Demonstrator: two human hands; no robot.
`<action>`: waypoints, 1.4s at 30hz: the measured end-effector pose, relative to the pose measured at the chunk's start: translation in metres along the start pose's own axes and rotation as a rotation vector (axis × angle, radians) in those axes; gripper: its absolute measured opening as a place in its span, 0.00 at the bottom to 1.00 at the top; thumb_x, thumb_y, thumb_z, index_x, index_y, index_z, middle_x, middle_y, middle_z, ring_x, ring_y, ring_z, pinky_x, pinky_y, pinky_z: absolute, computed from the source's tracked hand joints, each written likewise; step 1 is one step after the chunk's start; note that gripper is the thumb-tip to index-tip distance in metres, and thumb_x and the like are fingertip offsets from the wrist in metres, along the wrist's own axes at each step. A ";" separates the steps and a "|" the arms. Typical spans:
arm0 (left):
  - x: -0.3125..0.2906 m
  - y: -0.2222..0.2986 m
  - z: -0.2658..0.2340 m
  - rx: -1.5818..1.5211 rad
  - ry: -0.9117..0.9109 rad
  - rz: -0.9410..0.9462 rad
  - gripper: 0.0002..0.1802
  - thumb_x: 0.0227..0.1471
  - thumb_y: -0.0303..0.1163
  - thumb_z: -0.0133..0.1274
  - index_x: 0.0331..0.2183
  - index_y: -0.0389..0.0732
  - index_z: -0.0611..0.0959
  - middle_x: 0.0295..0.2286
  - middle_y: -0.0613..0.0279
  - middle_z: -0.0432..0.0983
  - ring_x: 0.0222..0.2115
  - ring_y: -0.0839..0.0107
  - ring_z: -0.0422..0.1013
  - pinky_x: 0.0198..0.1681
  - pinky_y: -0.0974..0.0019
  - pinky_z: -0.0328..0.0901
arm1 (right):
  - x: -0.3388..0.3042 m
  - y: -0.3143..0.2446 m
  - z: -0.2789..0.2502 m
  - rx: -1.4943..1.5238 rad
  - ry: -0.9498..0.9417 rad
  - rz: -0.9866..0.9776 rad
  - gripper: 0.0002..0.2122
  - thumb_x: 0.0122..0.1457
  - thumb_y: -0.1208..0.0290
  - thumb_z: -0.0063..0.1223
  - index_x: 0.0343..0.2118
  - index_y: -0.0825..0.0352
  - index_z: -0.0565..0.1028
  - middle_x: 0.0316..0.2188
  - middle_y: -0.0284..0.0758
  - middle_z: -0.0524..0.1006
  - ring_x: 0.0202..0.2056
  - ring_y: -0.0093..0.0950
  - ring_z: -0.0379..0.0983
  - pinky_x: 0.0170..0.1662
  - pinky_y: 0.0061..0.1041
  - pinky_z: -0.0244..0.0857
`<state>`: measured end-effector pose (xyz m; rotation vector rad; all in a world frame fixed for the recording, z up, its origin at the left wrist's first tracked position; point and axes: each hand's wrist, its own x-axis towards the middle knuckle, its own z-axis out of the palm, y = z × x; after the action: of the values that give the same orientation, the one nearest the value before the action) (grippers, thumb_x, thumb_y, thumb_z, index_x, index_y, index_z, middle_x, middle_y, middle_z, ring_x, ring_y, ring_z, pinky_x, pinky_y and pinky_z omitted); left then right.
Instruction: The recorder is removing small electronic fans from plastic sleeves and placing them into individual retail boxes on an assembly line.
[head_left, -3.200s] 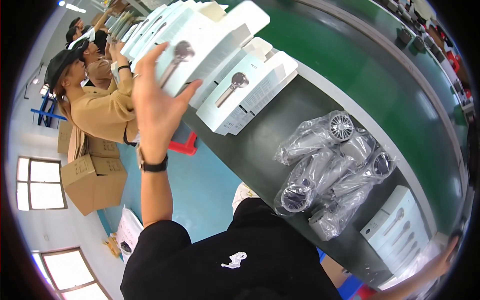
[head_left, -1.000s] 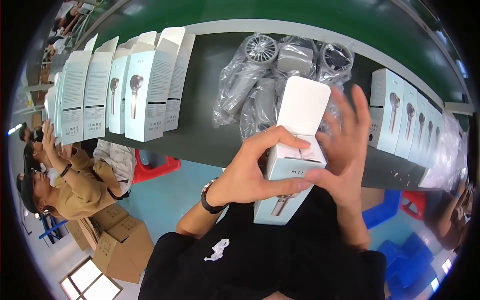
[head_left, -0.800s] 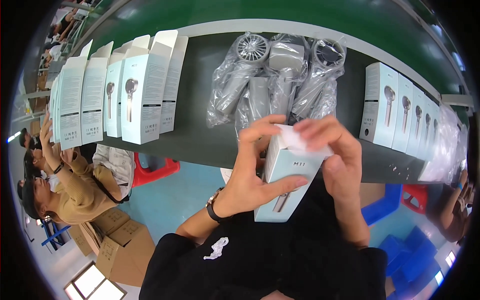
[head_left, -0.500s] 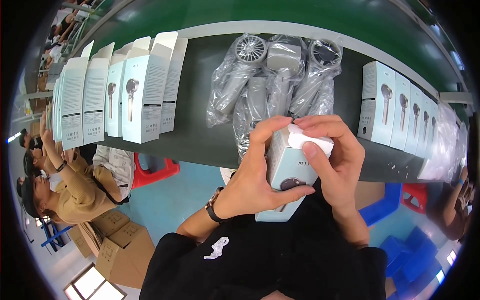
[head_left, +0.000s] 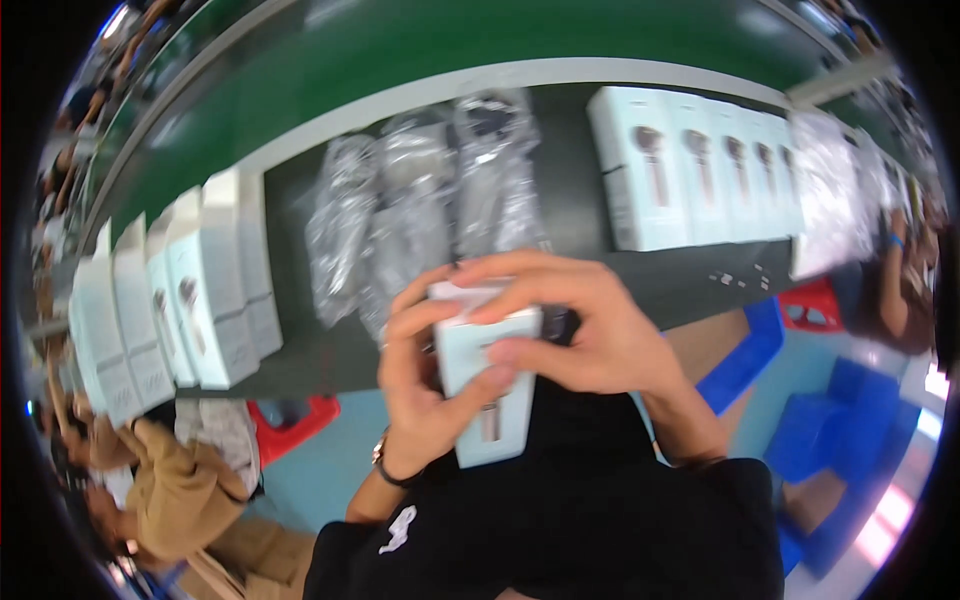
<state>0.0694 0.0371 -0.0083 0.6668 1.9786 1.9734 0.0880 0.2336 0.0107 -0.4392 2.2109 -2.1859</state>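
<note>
Upright in front of my chest is a small pale-blue carton (head_left: 500, 435) with a handheld fan pictured on its front. My left hand (head_left: 415, 390) is wrapped round its left side, thumb across the front. From the right, my right hand (head_left: 590, 330) grips the upper part, with fingers over the top and thumb on the front face. The fingers partly cover the top flap. Just beyond the hands, several grey handheld fans in clear plastic bags (head_left: 415, 195) lie on the dark tabletop (head_left: 570, 170).
Open-topped cartons (head_left: 225, 310) stand in a row at the left. Closed cartons (head_left: 655, 185) line up at the right, beside a pile of clear plastic bags (head_left: 830, 190). Red stools, blue bins (head_left: 835, 420) and brown cardboard boxes are below table height. Another person (head_left: 190, 470) sits at the left.
The view has swung to the right, so the table's things appear further left. The carton is now more upright, and its top flap is pressed lower under my fingers.
</note>
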 end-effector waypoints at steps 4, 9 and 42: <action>0.016 0.010 0.019 -0.112 0.204 -0.022 0.35 0.43 0.21 0.63 0.50 0.41 0.62 0.55 0.46 0.56 0.51 0.61 0.65 0.51 0.61 0.66 | -0.030 -0.027 0.014 -0.356 0.214 0.045 0.44 0.41 0.67 0.72 0.62 0.64 0.57 0.63 0.48 0.54 0.61 0.45 0.58 0.58 0.38 0.59; 0.062 0.023 0.079 -0.379 0.175 0.024 0.45 0.43 0.23 0.64 0.57 0.42 0.56 0.58 0.48 0.51 0.56 0.58 0.58 0.56 0.58 0.60 | -0.062 -0.040 0.004 -0.648 0.464 0.094 0.40 0.38 0.73 0.69 0.59 0.65 0.63 0.60 0.53 0.59 0.57 0.50 0.63 0.57 0.38 0.61; -0.039 -0.001 -0.075 0.671 0.305 0.113 0.36 0.31 0.37 0.73 0.44 0.39 0.75 0.48 0.49 0.67 0.49 0.57 0.66 0.49 0.58 0.64 | 0.006 -0.019 0.002 -0.743 0.300 0.381 0.33 0.37 0.65 0.73 0.50 0.64 0.70 0.50 0.38 0.70 0.41 0.32 0.73 0.42 0.30 0.67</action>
<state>0.0660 -0.0476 -0.0115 0.6480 2.8885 1.5064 0.0864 0.2308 0.0301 0.3327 2.9088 -1.2630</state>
